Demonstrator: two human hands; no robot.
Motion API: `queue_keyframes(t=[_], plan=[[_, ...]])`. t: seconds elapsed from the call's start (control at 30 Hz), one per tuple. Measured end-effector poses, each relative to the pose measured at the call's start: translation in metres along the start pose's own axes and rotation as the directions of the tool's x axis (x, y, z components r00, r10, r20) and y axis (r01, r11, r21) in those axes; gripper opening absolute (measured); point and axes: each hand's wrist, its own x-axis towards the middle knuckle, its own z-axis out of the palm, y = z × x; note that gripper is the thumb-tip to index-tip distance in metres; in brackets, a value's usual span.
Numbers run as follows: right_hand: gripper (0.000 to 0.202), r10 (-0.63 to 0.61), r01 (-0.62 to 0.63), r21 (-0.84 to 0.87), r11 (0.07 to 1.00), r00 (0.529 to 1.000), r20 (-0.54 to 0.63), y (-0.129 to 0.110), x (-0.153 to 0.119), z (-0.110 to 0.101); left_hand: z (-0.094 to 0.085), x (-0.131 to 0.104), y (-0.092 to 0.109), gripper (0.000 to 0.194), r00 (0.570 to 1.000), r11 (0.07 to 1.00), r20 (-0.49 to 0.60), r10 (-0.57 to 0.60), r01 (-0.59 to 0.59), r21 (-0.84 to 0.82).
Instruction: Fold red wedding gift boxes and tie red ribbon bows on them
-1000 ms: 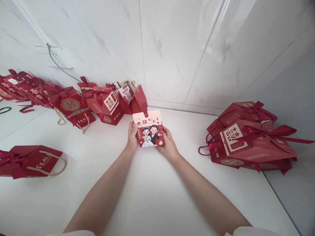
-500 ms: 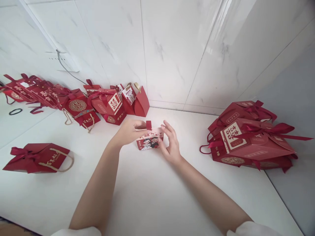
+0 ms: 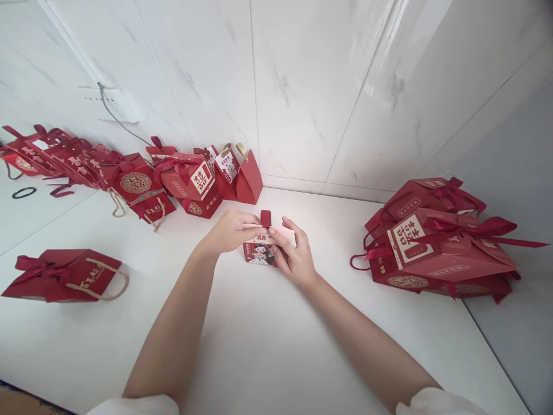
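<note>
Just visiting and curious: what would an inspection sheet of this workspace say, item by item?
Surface: white tabletop, seam at left.
Job's things: small gift box with cartoon print; red loop upright on top.
Clutter: row of red gift boxes by the wall, rope-handled box nearer, piled gift boxes at right, dark ring far left.
Hands: left hand and right hand grip the small gift box.
Cables: grey cable along the wall.
Surroundings: marbled wall; other people, nothing seen.

You faced a glossy, grey-veined white wall (image 3: pixel 298 86) in soft light, with a white table (image 3: pixel 242 346) against it.
</note>
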Motion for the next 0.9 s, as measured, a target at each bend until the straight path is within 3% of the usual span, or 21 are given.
queue_keyframes(t=[0.43,0.73,0.83,0.9], plan=[[0.054,0.088,-0.092,0.047,0.995,0.993,0.083,-0.002,-0.005,0.003,0.001,0.003,-0.003,0.025,0.999,0.995,-0.027,0.039,-0.041,-0.088],[0.063,0.056,-0.055,-0.016,0.998,0.990,0.129,0.006,-0.008,0.005,0.002,0.005,-0.004,0.026,0.997,0.998,-0.044,0.064,-0.064,0.004],[0.063,0.097,-0.097,-0.008,0.995,0.988,0.124,0.008,-0.008,0.005,0.011,0.009,-0.013,0.027,0.989,0.992,-0.146,0.038,-0.054,-0.112],[0.068,0.142,-0.147,0.038,0.988,0.983,0.120,0.010,-0.008,0.005,0.022,0.013,-0.023,0.026,0.975,0.951,-0.219,-0.040,-0.031,-0.309]])
